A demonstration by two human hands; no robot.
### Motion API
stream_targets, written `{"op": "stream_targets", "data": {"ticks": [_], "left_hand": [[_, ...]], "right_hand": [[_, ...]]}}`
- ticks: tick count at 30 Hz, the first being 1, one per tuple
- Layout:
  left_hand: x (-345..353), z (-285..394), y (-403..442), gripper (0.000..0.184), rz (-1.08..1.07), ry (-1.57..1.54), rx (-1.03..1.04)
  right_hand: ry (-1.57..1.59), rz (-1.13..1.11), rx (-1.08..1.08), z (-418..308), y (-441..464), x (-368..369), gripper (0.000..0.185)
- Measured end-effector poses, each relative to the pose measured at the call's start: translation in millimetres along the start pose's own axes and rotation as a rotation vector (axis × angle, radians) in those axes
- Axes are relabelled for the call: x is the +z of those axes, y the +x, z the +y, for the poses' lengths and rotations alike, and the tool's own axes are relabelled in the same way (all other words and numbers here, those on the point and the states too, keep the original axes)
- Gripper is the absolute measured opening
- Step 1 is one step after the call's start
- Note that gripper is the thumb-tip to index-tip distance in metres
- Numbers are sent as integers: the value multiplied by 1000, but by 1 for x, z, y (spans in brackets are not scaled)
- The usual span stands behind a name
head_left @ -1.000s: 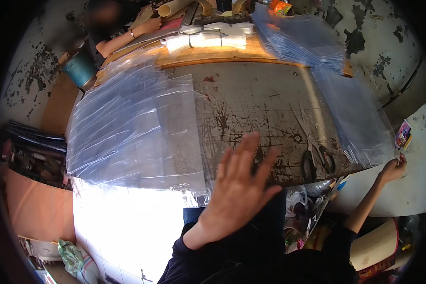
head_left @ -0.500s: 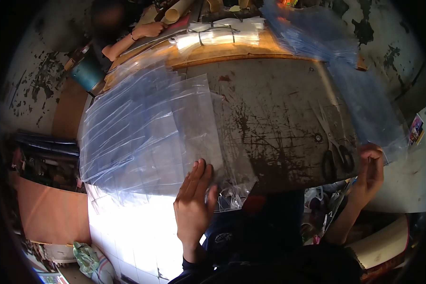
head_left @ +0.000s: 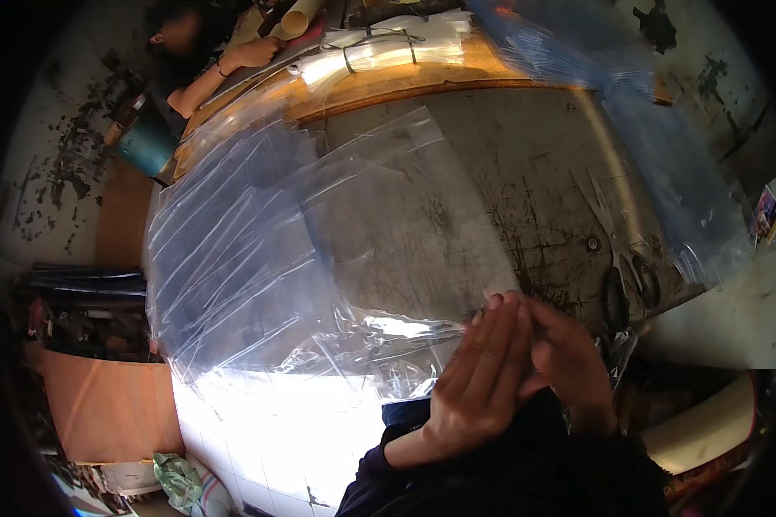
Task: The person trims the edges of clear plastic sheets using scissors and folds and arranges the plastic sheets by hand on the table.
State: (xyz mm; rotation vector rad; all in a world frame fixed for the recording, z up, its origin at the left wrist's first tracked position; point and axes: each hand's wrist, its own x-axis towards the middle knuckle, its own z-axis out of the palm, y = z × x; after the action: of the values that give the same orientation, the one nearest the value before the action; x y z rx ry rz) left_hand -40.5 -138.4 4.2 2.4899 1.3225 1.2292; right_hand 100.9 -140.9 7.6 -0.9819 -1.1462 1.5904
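Note:
A flat clear plastic bag [head_left: 405, 224] lies over the worn dark table top, its near right corner at my hands. My left hand [head_left: 478, 379] rests against that corner, fingers stretched out side by side. My right hand [head_left: 573, 362] meets it from the right, fingers bent in at the bag's edge; its fingertips are partly hidden behind the left hand. Left of this bag spreads an overlapping stack of clear plastic bags [head_left: 224, 241]. Black-handled scissors [head_left: 616, 258] lie on the table, right of my hands.
Bluish plastic sheets [head_left: 672, 181] run along the table's right side. A tied bundle of plastic [head_left: 379, 53] lies on the wooden board [head_left: 388, 89] at the back. Another person's hand [head_left: 254, 53] rests at the far left, near a teal bucket [head_left: 145, 142].
My left hand has moved right, and the top plastic bag has slid right with it. My right hand has come in from the far right beside it. The view has shifted slightly.

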Motion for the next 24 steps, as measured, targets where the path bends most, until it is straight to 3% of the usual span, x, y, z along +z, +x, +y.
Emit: {"op": "stream_targets", "data": {"ticks": [1, 3, 5, 7, 11, 13, 16, 17, 18, 19, 21, 24], "left_hand": [[6, 3, -3, 52, -76, -108, 34], [-2, 5, -6, 55, -323, -120, -14], [-9, -3, -16, 55, -330, 34, 17], [-24, -12, -28, 57, -346, 197, 47], [-66, -48, -57, 74, -370, 774, -309], [-80, -65, -61, 74, -494, 645, -407], [-93, -76, -62, 68, -421, 734, -288], [-100, -79, -58, 65, -381, 708, -268], [-105, -84, -55, 48, -320, 675, -265], [-112, -87, -50, 45, -346, 766, -301], [-129, -120, -54, 55, -231, 791, -363], [-140, -160, -60, 54, -279, 762, -419]], "right_hand": [[-131, 46, 33, 0, 2, -5, 51], [48, 136, 87, -12, 3, -8, 46], [69, 1, 110, -24, 2, -12, 42], [-29, 131, 108, -17, 5, -14, 39], [-43, 229, -18, -24, 34, -35, 36], [-74, 254, -56, -26, 37, -34, 35], [-188, 254, -94, -33, 38, -29, 35], [-260, 359, -74, -38, 38, -27, 36], [-333, 465, -57, -43, 38, -27, 38], [-334, 466, -60, -48, 38, -35, 38], [-547, 698, -139, -58, 33, -71, 39], [-796, 560, -103, -69, 15, -113, 37]]}}
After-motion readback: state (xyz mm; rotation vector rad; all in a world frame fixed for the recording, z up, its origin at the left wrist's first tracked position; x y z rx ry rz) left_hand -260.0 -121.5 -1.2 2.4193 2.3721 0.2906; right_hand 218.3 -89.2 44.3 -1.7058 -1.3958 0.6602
